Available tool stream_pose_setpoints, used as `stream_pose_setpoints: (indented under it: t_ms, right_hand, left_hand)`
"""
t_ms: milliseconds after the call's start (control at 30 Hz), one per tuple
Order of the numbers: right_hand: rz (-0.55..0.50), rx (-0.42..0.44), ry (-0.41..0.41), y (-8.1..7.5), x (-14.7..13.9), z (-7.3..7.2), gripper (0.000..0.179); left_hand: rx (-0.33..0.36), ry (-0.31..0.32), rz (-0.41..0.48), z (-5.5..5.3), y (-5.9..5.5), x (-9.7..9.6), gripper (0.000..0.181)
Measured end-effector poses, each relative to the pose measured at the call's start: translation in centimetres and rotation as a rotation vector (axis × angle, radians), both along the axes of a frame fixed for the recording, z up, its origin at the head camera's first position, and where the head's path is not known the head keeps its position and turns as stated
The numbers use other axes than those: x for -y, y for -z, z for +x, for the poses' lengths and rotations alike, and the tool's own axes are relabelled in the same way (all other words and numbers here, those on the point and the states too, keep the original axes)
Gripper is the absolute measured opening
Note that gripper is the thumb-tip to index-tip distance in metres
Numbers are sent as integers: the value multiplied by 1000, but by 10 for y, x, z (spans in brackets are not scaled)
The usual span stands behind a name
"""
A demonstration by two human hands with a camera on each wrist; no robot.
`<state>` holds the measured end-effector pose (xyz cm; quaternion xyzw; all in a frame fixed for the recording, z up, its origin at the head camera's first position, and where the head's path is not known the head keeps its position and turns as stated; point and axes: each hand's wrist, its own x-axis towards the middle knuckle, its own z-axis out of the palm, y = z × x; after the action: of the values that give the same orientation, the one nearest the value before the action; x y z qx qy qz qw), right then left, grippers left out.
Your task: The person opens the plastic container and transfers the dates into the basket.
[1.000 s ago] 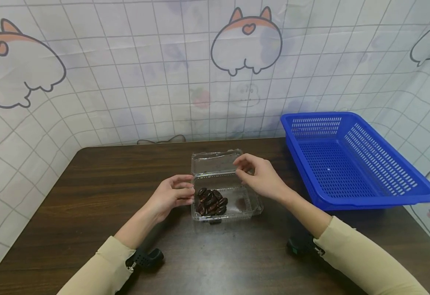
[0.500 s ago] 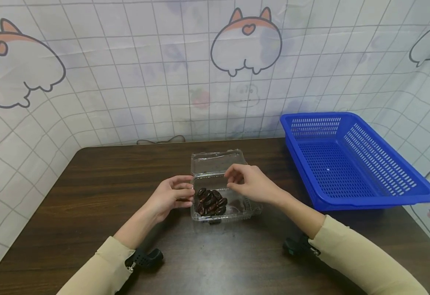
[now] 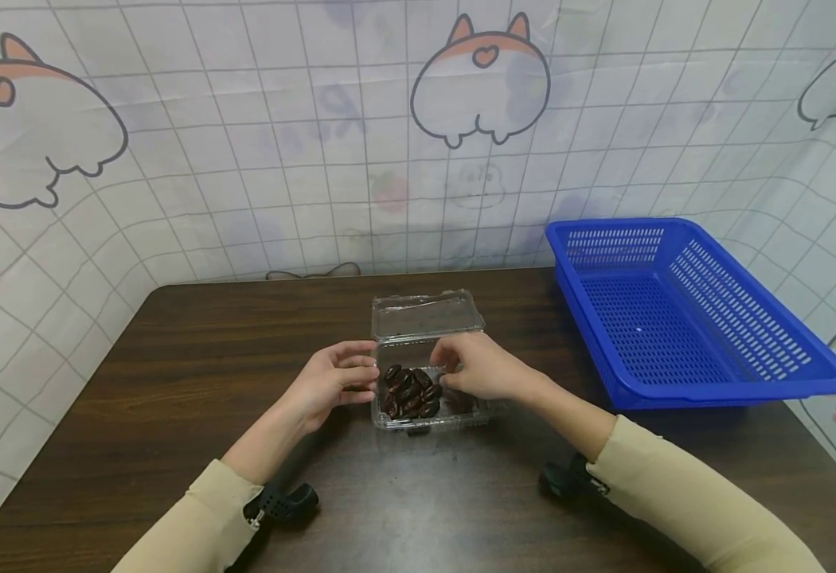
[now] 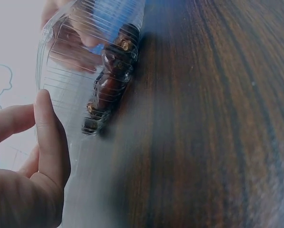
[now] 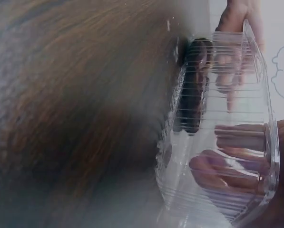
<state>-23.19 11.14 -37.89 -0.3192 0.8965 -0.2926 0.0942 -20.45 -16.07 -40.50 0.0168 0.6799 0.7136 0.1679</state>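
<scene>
A clear plastic clamshell box (image 3: 428,422) lies on the table, its lid (image 3: 425,316) folded back toward the wall. Dark, glossy dates (image 3: 411,393) fill the left part of its base. My left hand (image 3: 330,380) touches the box's left side with its fingertips, the thumb tip at the rim in the left wrist view. Inside the box, just right of the dates, my right hand (image 3: 481,368) points its fingers downward. Through the clear wall in the right wrist view, its thumb (image 5: 208,171) and fingers show apart with nothing between them.
A blue perforated plastic basket (image 3: 697,390) stands at the right on the dark wooden table (image 3: 246,334). A patterned sheet (image 3: 303,159) covers the wall behind. A thin cable (image 3: 314,275) shows at the table's back edge.
My right hand has moved left and down from over the box's right side, lowering its fingers into the box beside the dates. The left hand and the box have stayed in place.
</scene>
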Motion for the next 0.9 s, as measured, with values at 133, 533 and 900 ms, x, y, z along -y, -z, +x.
stream_pose_setpoints:
  t_ms: [133,533,900]
  right_hand:
    - [61,-3,-12,1,4,1,15]
    - [114,4,-42,0,10,5,17]
    - [103,0,-79,2,11,3,17]
  left_hand:
    - [-5,1,5,0,-1,0,53]
    - [3,-3,12,2,0,-1,52]
    - [1,-7,9,1,0,-1,52]
